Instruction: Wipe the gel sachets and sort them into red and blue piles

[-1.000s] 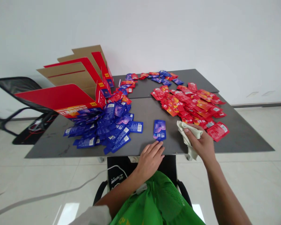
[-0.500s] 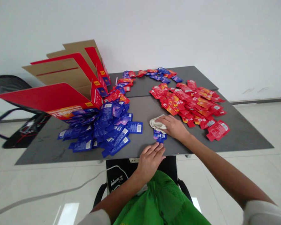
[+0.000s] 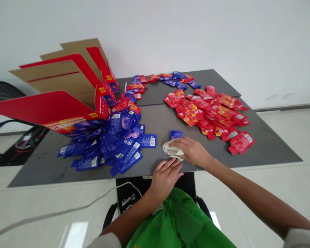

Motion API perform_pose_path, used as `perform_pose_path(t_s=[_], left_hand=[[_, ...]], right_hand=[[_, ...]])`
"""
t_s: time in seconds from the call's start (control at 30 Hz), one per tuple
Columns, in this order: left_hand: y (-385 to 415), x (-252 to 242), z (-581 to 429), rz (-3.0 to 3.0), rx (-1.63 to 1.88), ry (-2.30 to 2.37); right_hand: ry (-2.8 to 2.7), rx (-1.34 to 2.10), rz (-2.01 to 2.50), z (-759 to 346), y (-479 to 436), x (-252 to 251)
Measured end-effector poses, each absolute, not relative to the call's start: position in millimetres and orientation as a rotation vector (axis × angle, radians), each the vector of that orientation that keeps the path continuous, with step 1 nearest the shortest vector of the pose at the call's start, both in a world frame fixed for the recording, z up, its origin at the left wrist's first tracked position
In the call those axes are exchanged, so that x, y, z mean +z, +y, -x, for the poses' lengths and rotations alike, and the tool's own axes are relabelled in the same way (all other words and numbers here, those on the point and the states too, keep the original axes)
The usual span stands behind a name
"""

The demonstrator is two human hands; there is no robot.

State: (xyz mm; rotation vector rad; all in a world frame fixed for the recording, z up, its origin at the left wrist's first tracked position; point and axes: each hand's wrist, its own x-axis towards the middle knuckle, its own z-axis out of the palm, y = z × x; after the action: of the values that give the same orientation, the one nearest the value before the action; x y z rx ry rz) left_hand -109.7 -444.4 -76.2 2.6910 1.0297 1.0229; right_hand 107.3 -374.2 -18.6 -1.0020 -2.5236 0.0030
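Note:
My right hand [image 3: 194, 151] is closed around a crumpled white cloth [image 3: 172, 150] and presses it down over a blue pouch [image 3: 176, 134]. Only the far end of this pouch shows; cloth and fingers cover the rest. My left hand [image 3: 165, 177] lies at the table's near edge with its fingers stretched out flat. Its fingertips are close to the cloth, at the covered near end of the pouch. On the left spreads a pile of blue pouches [image 3: 115, 137], and on the right a pile of red pouches [image 3: 209, 112].
Open red cardboard boxes [image 3: 69, 106] stand in a row at the left of the grey table [image 3: 155, 120]. Mixed red and blue pouches [image 3: 179, 77] line the back. A black chair [image 3: 20, 141] is at the left, and a pale cable [image 3: 93, 199] hangs below the table's front edge.
My right hand has drawn the cloth toward me along the blue pouch, uncovering its far end and hiding its near part. My left hand stays almost in place. The view has shifted slightly.

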Motion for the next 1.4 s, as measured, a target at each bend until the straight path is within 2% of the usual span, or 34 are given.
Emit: perform_pose_path(t_s=[0.27, 0.43, 0.6, 0.77, 0.93, 1.07, 1.23, 1.4], left_hand=[[-444.6, -73.4, 109.7, -2.667, 1.019, 1.036], [-445.3, -75.1, 109.2, -2.646, 0.989, 1.048], [-444.9, -74.3, 109.4, -2.628, 1.016, 1.03], [-444.7, -72.0, 109.0, -2.632, 0.993, 1.034], [-444.8, -72.6, 107.6, -2.611, 1.019, 1.043], [-445.6, -72.3, 107.3, -2.589, 1.01, 1.043], [-445.2, -68.8, 108.2, -2.582, 0.953, 1.045], [-444.5, -68.1, 108.0, -2.602, 0.987, 1.03]], right_hand=[[-2.395, -0.123, 1.313, -115.4, -292.5, -1.9], [-2.254, -0.117, 1.263, -112.7, -333.4, 12.3], [-2.523, 0.005, 1.05, -107.3, -382.7, -9.2], [-2.435, -0.032, 1.203, -112.5, -339.4, -24.2], [-2.342, -0.116, 1.391, -117.5, -294.8, -3.1], [-2.251, -0.092, 1.292, -115.2, -332.0, 8.2], [-2.486, 0.053, 1.097, -110.0, -389.8, -10.4], [-2.422, -0.003, 1.251, -113.9, -349.6, -24.8]])
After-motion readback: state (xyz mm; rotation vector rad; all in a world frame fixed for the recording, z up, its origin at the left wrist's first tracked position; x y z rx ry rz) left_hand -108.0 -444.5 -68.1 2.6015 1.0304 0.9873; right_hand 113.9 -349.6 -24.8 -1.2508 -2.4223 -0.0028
